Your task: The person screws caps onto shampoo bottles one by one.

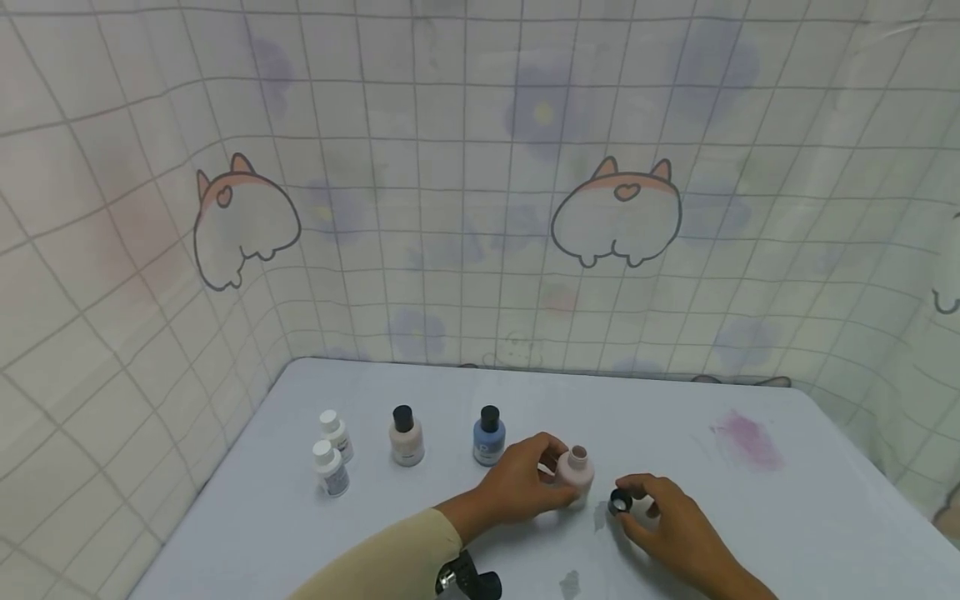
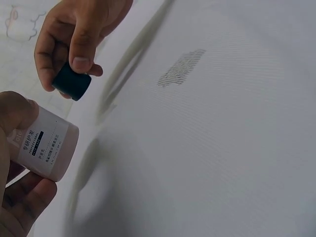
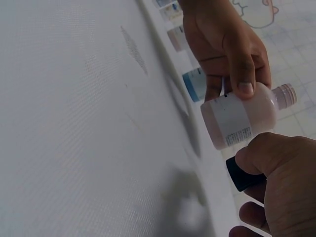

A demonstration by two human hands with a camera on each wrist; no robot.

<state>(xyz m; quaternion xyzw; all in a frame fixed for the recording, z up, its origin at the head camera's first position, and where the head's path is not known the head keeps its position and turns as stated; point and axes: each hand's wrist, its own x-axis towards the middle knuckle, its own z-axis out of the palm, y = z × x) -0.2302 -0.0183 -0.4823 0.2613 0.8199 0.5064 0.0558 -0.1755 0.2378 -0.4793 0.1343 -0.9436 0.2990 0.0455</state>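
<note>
A pale pink bottle (image 1: pixel 575 472) with its threaded neck bare is gripped round the body by my left hand (image 1: pixel 528 479). In the left wrist view the pink bottle (image 2: pixel 52 143) shows a white label with dark print. My right hand (image 1: pixel 671 525) pinches a black cap (image 1: pixel 620 501) between thumb and fingers, just right of the bottle and apart from it. The cap's hollow underside faces the head camera. The right wrist view shows the bottle (image 3: pixel 242 116) tilted, its neck pointing away from the cap (image 3: pixel 243 175).
Left of my hands stand a blue bottle (image 1: pixel 489 437) and a beige bottle (image 1: pixel 407 437), both black-capped. Two small white-capped bottles (image 1: pixel 331 471) are farther left. The white table (image 1: pixel 720 450) carries a pink stain (image 1: pixel 750 440) and grey patches. A patterned curtain (image 1: pixel 465 208) hangs behind.
</note>
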